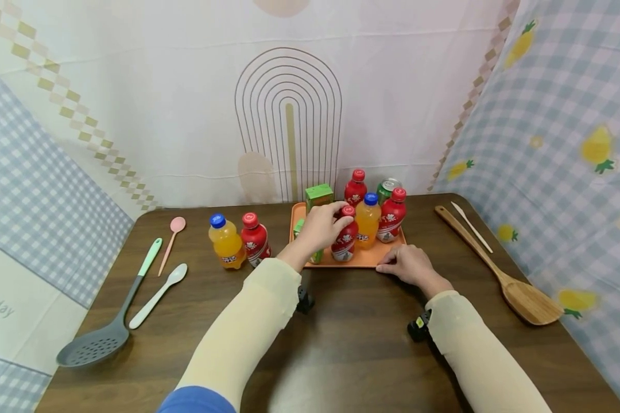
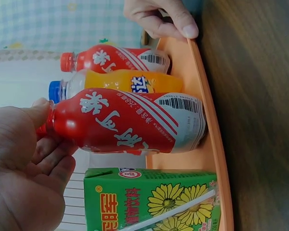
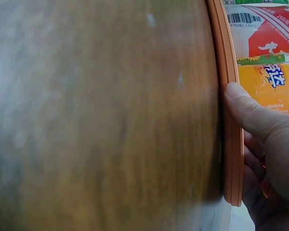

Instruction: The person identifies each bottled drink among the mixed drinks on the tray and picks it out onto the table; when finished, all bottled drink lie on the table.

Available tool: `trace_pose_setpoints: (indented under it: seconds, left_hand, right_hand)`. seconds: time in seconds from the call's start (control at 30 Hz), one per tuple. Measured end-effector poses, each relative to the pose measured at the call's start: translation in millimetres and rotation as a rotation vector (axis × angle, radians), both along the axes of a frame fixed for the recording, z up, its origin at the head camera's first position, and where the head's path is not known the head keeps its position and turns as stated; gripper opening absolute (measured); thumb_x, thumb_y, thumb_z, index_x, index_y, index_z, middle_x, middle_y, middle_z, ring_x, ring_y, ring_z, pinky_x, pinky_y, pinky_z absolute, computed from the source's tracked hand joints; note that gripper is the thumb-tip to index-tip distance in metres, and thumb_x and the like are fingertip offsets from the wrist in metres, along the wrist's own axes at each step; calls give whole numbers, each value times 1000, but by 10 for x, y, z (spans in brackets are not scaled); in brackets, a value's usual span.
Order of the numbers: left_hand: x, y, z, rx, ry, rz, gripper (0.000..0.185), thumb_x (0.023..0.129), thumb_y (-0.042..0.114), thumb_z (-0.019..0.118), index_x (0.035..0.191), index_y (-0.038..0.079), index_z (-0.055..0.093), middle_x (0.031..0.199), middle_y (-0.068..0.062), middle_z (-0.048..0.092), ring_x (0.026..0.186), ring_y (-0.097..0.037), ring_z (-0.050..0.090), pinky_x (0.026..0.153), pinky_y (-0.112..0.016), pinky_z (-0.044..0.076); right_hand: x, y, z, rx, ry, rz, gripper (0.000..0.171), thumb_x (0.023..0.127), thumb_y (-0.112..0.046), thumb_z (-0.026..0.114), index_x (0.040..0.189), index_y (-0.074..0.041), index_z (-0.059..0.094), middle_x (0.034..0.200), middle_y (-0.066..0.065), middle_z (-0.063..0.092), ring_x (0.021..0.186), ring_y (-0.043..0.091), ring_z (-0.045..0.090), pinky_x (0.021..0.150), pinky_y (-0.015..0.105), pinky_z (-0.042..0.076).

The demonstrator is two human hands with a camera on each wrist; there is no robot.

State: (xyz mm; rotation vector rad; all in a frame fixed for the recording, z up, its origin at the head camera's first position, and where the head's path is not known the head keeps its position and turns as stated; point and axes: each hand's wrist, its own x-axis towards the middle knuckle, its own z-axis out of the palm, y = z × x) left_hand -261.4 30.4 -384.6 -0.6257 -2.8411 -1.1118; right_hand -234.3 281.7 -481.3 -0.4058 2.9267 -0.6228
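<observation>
Red bottle (image 1: 343, 245): white lettering, red cap; upright, slightly below and right of the head view's centre.
Orange tray (image 1: 359, 266): beneath it, also bearing orange soda (image 1: 367, 222) just right, half-hidden green carton (image 2: 151, 199) left.
Left hand (image 1: 317, 228): pinches the bottle's capped neck.
Right hand (image 1: 409, 265): grips the tray's front edge.

the head view looks forward and down from farther back; both wrist views, sideways and close, share the orange rectangular plastic tray (image 1: 368, 258).
</observation>
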Motion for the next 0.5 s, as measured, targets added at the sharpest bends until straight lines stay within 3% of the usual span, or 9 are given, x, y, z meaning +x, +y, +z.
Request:
trace_pose_setpoints:
  seconds: [0.5]
  left_hand:
    - [75,3,-44,24,31,1,42,96,33,60,133,14,57,118,-4,66,105,-16,62,89,-32,52]
  right_hand:
    - [-5,5,-26,-7,1,-5,10,82,-41,75,84,-32,77,87,-13,69,83,13,63,77,41,49]
